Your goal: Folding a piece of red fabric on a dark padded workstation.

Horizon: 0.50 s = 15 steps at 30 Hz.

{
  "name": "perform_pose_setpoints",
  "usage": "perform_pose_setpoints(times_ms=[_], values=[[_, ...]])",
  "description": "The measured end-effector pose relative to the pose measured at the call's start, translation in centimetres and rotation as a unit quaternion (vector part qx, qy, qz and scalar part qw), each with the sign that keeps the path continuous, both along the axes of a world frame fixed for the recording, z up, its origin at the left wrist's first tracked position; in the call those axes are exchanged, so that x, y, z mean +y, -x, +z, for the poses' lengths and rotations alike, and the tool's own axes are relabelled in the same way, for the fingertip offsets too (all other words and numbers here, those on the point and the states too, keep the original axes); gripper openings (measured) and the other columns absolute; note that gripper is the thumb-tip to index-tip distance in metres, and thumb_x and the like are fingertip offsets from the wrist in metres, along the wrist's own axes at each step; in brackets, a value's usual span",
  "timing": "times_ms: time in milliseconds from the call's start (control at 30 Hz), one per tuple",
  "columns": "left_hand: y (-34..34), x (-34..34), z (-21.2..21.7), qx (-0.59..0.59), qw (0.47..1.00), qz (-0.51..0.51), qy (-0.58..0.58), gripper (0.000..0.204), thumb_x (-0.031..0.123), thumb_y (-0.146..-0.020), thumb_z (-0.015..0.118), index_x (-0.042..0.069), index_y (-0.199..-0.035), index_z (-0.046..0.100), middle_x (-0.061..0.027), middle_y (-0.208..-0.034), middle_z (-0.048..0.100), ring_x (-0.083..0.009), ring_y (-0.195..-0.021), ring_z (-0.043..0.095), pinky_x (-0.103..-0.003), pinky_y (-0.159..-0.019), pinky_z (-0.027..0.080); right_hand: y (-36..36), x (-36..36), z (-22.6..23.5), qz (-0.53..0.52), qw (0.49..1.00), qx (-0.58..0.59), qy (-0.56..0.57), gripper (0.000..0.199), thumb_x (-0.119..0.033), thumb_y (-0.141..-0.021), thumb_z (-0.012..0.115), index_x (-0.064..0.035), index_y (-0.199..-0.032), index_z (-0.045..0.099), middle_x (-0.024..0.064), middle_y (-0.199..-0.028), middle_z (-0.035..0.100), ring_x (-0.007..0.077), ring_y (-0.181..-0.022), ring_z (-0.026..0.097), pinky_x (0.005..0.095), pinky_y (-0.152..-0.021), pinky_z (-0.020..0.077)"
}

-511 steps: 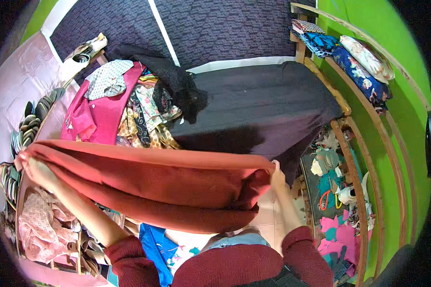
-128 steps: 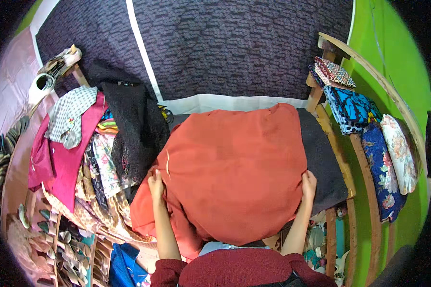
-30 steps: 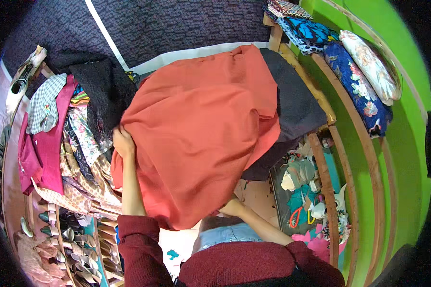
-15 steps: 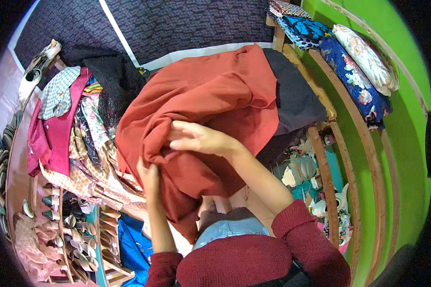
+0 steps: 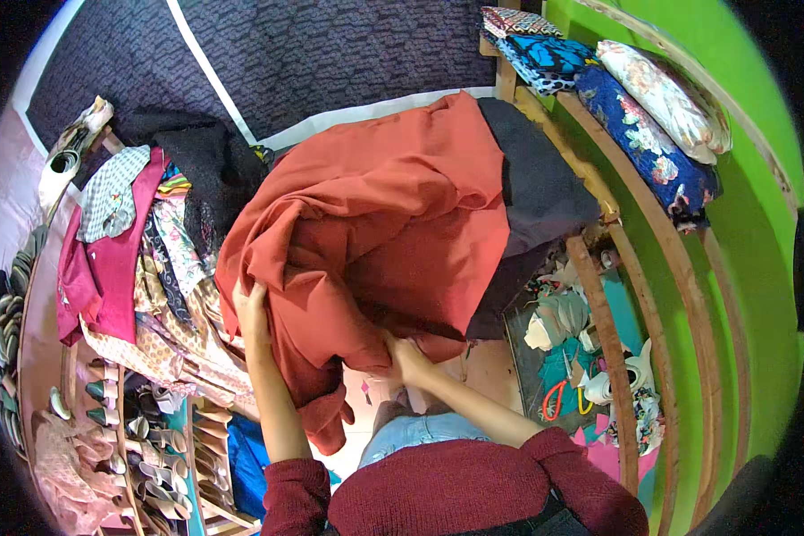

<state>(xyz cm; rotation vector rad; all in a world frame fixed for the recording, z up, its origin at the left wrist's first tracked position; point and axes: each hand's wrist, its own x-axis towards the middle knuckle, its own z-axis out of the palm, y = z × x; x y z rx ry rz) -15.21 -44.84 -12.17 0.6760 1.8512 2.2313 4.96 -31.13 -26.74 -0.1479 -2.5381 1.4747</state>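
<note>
A large piece of rust-orange cloth lies bunched and draped in front of me, folded over loosely at its left. My left hand is closed on its left side, with some fingertips tucked into the folds. At the near edge, my right hand grips the hem, its fingers partly hidden under the fabric. Beneath the rust cloth, dark grey cloth shows at the right. A corner of the rust cloth hangs down between my forearms.
To the left hang a magenta cloth, a checked cloth and patterned fabrics above racks of shoes. Rolled floral fabrics rest on wooden rails at the right. Orange-handled scissors lie below, among scraps.
My right hand has moved from the top of the bunched cloth down to its near edge and grips there. My left hand has shifted slightly left, and the fold has opened out.
</note>
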Motion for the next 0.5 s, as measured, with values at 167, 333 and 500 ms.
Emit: perform_pose_setpoints(times_ms=[167,333,500], values=[[3.7,-1.5,0.8,0.172,0.978,0.082,0.082,0.044,-0.004,-0.072,0.052,-0.006,-0.116,0.048,-0.0104,-0.11,0.055,-0.0168,-0.1,0.053,-0.027,-0.088,0.04,-4.1,-2.1,6.5,0.047,0.996,0.013,-0.076,0.016,-0.012,-0.065,0.059,0.0042,-0.067,0.056,0.0259,-0.07,0.056,0.0413,-0.067,0.055,0.0466,-0.062,0.0422],[3.0,0.1,4.6,0.365,0.911,0.072,0.176,0.026,0.015,-0.075,0.056,-0.002,-0.093,0.056,-0.0102,-0.075,0.061,-0.012,-0.07,0.057,-0.027,-0.065,0.045,-9.2,-1.6,10.6,0.136,0.987,0.083,-0.023,0.029,-0.024,-0.074,0.062,-0.0001,-0.061,0.052,0.0194,-0.061,0.053,0.0372,-0.059,0.052,0.0421,-0.055,0.0393],[3.5,-1.2,5.4,0.421,0.885,-0.001,0.2,0.039,0.033,-0.076,0.056,-0.002,-0.092,0.056,-0.0136,-0.074,0.06,-0.0156,-0.068,0.059,-0.029,-0.063,0.045,-12.4,0.8,12.5,0.18,0.983,0.028,-0.04,0.037,-0.028,-0.072,0.068,-0.0002,-0.055,0.051,0.0187,-0.055,0.049,0.0363,-0.052,0.049,0.0386,-0.07,0.043]])
